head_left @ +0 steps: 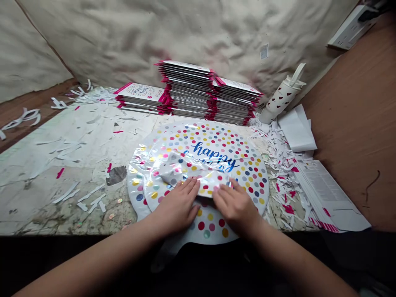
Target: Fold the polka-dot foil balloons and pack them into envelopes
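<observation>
In front of me lies a pile of flat foil balloons, white with coloured dots and blue "happy" lettering. On top of it a partly folded foil balloon forms a narrow, crinkled strip. My left hand rests on the left part of this strip, fingers stretched out flat and thumb apart. At the strip's right end, my right hand has its fingers curled onto the foil, closed on it; its thumb is hidden. The balloon tails hang past the table's front edge.
Pink-edged flat packets stand in stacks at the back, with a lower stack beside them. To the right are a heart-patterned tumbler, white paper, printed sleeves and a power strip. Paper shreds litter the table.
</observation>
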A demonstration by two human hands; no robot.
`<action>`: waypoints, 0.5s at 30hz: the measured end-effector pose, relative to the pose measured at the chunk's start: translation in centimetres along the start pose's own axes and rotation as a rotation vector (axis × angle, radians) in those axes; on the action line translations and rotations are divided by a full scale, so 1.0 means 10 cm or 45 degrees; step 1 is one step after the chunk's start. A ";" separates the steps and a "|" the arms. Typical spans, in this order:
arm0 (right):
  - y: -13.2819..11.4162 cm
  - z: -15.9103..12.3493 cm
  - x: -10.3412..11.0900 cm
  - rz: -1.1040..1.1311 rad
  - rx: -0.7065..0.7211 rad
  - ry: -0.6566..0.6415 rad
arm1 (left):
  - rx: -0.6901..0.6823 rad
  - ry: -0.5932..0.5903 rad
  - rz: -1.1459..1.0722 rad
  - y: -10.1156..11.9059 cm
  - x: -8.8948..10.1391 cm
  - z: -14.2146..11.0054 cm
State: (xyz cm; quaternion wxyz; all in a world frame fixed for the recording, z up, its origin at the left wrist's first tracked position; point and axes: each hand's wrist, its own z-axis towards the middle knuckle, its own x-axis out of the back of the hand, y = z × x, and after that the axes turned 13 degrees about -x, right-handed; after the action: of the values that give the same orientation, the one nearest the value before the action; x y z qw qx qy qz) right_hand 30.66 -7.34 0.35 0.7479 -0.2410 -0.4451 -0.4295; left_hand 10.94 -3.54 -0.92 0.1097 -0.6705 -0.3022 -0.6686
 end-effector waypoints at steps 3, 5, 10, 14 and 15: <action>-0.08 -0.12 0.07 0.293 0.003 0.149 | 0.054 0.108 0.023 -0.07 -0.06 -0.01; -0.01 -0.27 0.01 0.417 -0.315 0.124 | -0.015 0.180 -0.055 -0.14 -0.09 -0.06; 0.29 -0.50 -0.21 0.544 -0.718 -0.153 | -0.403 0.146 -0.238 -0.23 -0.08 -0.12; 0.34 -0.42 -0.16 0.530 -0.090 -0.327 | -0.628 0.004 -0.202 -0.19 -0.02 -0.13; 0.33 -0.39 -0.13 0.533 0.018 -0.419 | -0.653 0.013 -0.165 -0.17 -0.01 -0.15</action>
State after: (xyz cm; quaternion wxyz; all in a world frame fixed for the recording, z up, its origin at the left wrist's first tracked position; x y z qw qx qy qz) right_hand 35.02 -7.99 -2.61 0.7398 -0.3891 -0.5041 -0.2173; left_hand 8.78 -3.06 -1.35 -0.1052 -0.6522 -0.1644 -0.7325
